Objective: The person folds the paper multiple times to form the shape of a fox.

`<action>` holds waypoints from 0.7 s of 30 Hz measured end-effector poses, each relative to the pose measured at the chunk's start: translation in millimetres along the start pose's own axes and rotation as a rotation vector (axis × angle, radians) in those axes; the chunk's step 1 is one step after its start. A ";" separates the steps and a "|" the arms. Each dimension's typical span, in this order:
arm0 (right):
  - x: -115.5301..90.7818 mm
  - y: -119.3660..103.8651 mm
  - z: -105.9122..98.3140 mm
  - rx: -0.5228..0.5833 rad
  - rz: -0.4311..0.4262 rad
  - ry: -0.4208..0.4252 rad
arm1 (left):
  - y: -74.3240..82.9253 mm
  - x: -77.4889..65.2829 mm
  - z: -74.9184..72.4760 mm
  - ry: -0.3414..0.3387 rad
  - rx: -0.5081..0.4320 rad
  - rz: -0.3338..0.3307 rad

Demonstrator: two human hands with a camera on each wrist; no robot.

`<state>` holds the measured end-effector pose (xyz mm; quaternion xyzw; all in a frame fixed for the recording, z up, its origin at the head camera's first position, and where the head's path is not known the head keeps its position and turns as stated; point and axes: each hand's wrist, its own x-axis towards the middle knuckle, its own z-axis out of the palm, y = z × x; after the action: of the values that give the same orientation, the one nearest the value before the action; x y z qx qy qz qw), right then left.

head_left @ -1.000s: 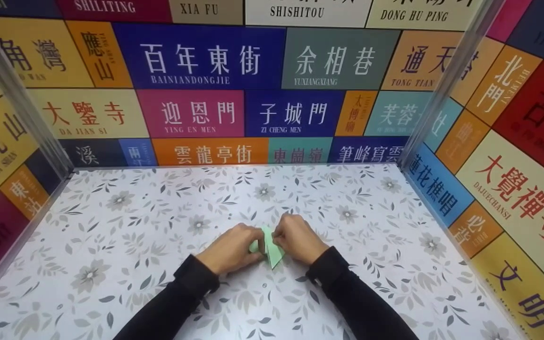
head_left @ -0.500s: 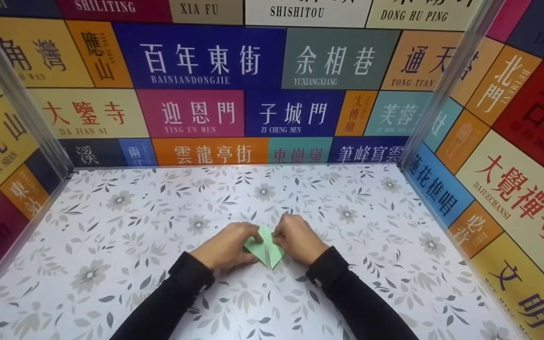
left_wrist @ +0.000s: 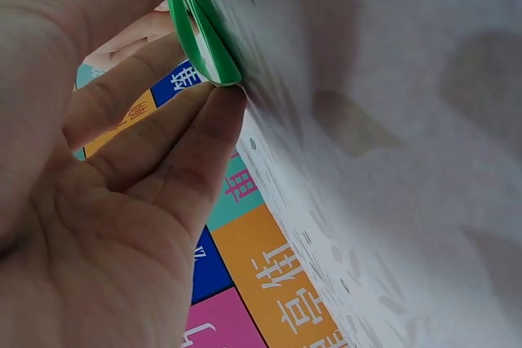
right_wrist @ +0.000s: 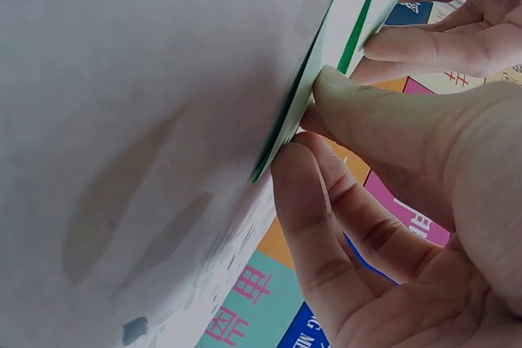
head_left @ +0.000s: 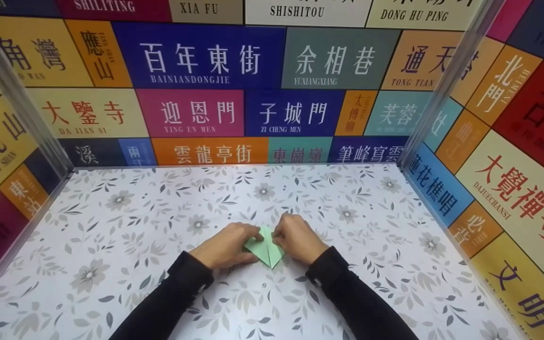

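Observation:
A light green folded paper lies on the patterned tabletop, its sharp point toward me and a seam running down its middle. My left hand holds its left corner between fingers and thumb. At the right edge, my right hand pinches the paper with curled fingers. Seen low in the left wrist view, the folded layers stand slightly apart along the edge, with a fingertip touching them. In the right wrist view the right thumb presses on the paper's edge. The hands cover the paper's outer corners.
The tabletop has a white cover printed with grey flowers and leaves. Panels with coloured place-name blocks enclose the back and both sides. Clear strips run down the back corners, such as the right strip.
The left hand shifts slightly left from the middle of the paper. Its left flap comes into sight and settles flatter, narrowing the central gap. The right hand stays in place.

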<state>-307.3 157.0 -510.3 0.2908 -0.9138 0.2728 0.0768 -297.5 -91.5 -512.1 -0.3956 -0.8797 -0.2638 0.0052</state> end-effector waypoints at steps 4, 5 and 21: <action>-0.8 0.1 -0.1 0.006 0.010 -0.002 | 0.7 0.2 0.2 0.002 0.010 0.006; -1.0 0.1 -0.2 0.006 0.009 -0.002 | 0.8 0.4 0.3 0.002 0.017 0.008; 0.0 -0.1 -0.1 0.008 0.011 -0.016 | 1.8 1.8 2.1 -0.034 0.040 -0.014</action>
<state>-307.3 157.0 -510.2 0.2881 -0.9149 0.2747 0.0668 -297.1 -88.3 -512.7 -0.3936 -0.8875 -0.2394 -0.0040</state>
